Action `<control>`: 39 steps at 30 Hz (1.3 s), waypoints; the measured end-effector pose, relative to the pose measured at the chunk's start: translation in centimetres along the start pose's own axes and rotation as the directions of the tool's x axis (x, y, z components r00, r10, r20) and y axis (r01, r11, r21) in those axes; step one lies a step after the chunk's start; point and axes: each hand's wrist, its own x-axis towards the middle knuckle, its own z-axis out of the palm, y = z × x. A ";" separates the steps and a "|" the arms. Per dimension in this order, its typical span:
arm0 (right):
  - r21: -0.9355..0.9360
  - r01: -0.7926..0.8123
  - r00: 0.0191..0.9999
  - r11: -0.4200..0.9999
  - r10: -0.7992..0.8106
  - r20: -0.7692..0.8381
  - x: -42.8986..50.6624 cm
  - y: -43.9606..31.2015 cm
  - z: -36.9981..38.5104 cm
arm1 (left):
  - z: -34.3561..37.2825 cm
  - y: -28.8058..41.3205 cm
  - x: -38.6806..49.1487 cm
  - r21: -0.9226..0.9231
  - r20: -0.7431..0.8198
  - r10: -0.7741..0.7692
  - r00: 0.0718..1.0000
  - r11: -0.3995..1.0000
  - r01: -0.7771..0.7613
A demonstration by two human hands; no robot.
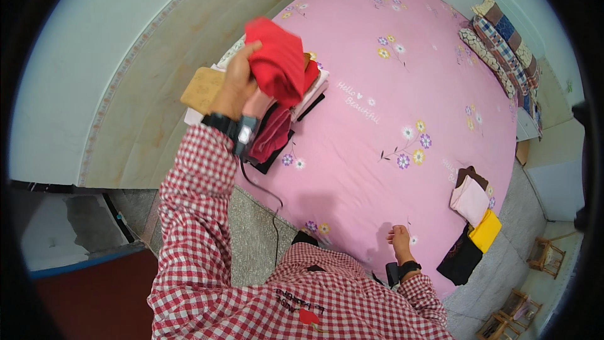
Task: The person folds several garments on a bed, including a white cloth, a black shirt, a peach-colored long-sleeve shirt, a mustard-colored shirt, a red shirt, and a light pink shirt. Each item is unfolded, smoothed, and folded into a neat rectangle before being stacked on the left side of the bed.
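Observation:
My left hand [238, 75] grips a folded red cloth [278, 59] and holds it up over the bed's left side. Below and around it lie piles of folded clothes: a tan folded piece [204, 89], a maroon garment [269, 139], and pale pink and black ones. The red cloth and my hand hide part of these piles. My right hand [400, 240] hangs low above the near edge of the bed, its fingers loosely bent and nothing seen in them. To its right are a black folded garment [457, 257], a yellow one [486, 231] and a light pink one [470, 199].
A pink flowered sheet [358, 160] covers the bed. Patterned pillows [505, 42] are stacked at its far right. A black cable [264, 189] hangs from my left wrist device. Small wooden chairs [512, 314] stand on the floor at right. A wall [155, 80] borders the left side.

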 end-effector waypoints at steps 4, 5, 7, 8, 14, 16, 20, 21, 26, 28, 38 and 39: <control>0.018 0.011 1.000 1.000 -0.011 0.004 -1.0 -2.7 5.9 | -4.0 6.9 6.8 -0.083 0.068 0.155 0.986 0.985 -0.150; 0.025 0.015 1.000 1.000 -0.015 0.006 -1.1 -3.2 6.8 | -5.7 7.5 8.4 -0.113 0.102 0.199 0.975 0.976 -0.188; -0.013 0.072 0.997 0.997 -0.072 -0.032 -1.3 -3.9 8.1 | -10.5 6.8 10.6 -0.114 0.018 0.189 0.982 0.976 -0.186; -0.005 0.014 0.999 1.000 -0.014 0.044 -2.3 -3.4 9.9 | -14.2 7.4 10.5 -0.076 0.057 0.204 0.977 0.977 -0.199; -0.112 -0.040 0.999 0.993 0.043 0.028 -3.0 -3.6 11.3 | -27.7 -1.4 12.5 0.233 -0.770 -0.051 0.636 0.905 0.355; -0.115 -0.071 0.997 0.991 0.075 0.030 -3.6 -3.7 11.6 | -29.1 -2.1 11.9 0.310 -0.787 0.047 0.615 0.892 0.328; -0.094 -0.091 0.996 0.991 0.093 0.013 -3.8 -3.5 11.9 | -29.2 -1.0 11.9 0.235 -0.759 -0.016 0.651 0.926 0.297; -0.094 -0.087 0.996 0.992 0.089 0.018 -3.5 -3.2 12.0 | -29.7 -0.9 12.0 0.174 -0.734 -0.085 0.674 0.936 0.307; 0.305 -0.055 0.986 0.951 0.004 0.164 -3.5 -1.7 11.8 | -34.0 -0.3 10.0 0.545 -0.546 -0.029 0.837 0.747 0.381; 0.254 0.005 0.984 0.967 -0.049 0.169 -3.4 -1.3 11.9 | -35.6 -0.5 10.1 0.681 -0.483 -0.033 0.875 0.613 0.399; -0.195 -0.015 0.995 0.981 -0.004 -0.098 0.7 -1.6 7.6 | -24.3 -6.1 5.5 0.979 0.095 0.420 0.903 -0.206 -0.008; -0.173 0.035 0.993 0.984 -0.053 -0.101 0.7 -0.5 6.7 | -22.6 -7.4 3.8 0.975 0.167 0.405 0.899 -0.203 -0.090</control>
